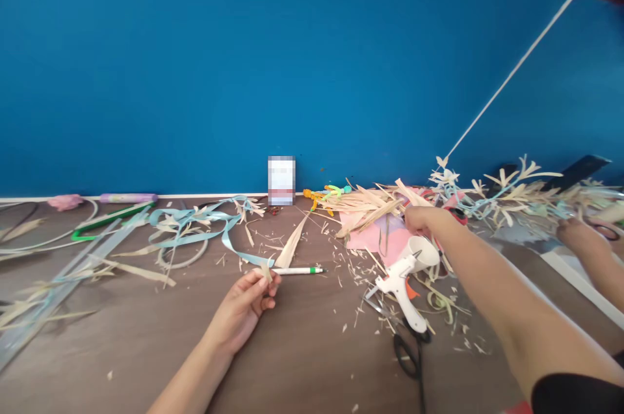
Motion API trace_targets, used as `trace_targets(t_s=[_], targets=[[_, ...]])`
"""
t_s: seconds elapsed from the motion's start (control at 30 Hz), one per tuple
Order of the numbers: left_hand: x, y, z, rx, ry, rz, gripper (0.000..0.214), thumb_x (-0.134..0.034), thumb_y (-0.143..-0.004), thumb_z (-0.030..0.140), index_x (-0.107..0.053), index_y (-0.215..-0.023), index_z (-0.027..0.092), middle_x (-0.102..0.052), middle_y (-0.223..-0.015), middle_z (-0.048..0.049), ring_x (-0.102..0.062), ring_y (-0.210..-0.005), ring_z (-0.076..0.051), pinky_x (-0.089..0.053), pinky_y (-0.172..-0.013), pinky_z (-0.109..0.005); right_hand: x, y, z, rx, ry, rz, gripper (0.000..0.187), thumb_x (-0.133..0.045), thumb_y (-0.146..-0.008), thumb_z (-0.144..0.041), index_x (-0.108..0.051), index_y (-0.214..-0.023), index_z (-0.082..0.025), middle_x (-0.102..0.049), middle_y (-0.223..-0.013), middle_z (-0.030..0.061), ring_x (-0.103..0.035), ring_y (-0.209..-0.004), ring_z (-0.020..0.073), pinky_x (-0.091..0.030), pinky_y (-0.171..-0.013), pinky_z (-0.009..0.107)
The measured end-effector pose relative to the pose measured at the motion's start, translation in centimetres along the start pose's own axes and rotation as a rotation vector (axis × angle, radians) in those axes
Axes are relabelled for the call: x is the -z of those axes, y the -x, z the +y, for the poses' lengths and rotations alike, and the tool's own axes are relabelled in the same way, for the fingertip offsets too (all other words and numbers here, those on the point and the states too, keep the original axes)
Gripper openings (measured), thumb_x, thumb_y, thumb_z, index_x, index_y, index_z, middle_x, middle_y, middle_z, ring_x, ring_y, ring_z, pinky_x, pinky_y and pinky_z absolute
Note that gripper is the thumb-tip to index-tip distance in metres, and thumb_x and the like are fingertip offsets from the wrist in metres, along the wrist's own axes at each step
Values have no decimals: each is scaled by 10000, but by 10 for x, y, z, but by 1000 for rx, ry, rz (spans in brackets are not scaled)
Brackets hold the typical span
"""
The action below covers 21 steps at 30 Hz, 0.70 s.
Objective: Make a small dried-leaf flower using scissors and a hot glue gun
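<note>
My left hand [248, 300] is over the table, thumb and fingers pinching a small pale strip of dried husk [266, 270]. Just beyond it lie a white pen [297, 270] with a green band and a wider piece of husk [292, 244]. My right hand [422, 219] reaches into a heap of dried husk strips [375, 203] on pink sheets [370, 242]; its fingertips are hidden. Below that wrist, a white glue gun [402, 284] rests next to black-handled scissors [408, 355], with a roll of white tape [423, 253] behind it.
At left are light blue ribbon [227, 232], a green frame [85, 232] and a clear strip [104, 245]. A blue wall [195, 76] rises behind. Another person's hand [580, 238] is at far right, near husk flowers [509, 183]. Scraps litter the table [302, 362].
</note>
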<state>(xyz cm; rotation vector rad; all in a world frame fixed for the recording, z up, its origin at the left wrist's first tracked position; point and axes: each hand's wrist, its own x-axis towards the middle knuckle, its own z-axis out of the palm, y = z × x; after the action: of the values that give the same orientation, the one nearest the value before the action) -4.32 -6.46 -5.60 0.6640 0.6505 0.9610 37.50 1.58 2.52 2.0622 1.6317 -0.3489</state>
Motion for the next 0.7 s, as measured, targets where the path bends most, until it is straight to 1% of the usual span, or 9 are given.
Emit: trace_targets(t_s=[0.1,0.2,0.4,0.7], targets=[[0,0,0,-2,-10,-8,157,-671,-675,241,-623,-780,135,-552,-747,-27,-474,-640,-84,-462,-509,-170,-1,4,2,-16,24,-112,292,-504,-844,-283,-513,-1098,-140,-539,-1101,76,-559,-914,195,-475,-759,379],[1,-1,0,5,-10,-13,159,-668,-679,248,-623,-785,137,-553,-752,-27,-474,-635,-81,-463,-514,-171,0,7,6,-28,37,-158,285,-500,-847,-282,-513,-1098,-150,-540,-1102,70,-559,-914,193,-476,-756,379],[0,-1,0,12,-9,-5,161,-680,-665,253,-624,-763,138,-562,-750,-26,-478,-625,-79,-459,-511,-170,-5,2,15,-14,14,-140,276,-496,-849,-282,-517,-1094,-156,-541,-1103,67,-559,-914,191,-475,-759,379],[-2,-1,2,27,-10,4,177,-684,-661,270,-624,-764,139,-562,-731,-22,-480,-622,-79,-456,-511,-171,-25,-15,22,62,-101,-113,277,-492,-851,-283,-515,-1096,-157,-539,-1105,66,-558,-916,191,-474,-761,383]])
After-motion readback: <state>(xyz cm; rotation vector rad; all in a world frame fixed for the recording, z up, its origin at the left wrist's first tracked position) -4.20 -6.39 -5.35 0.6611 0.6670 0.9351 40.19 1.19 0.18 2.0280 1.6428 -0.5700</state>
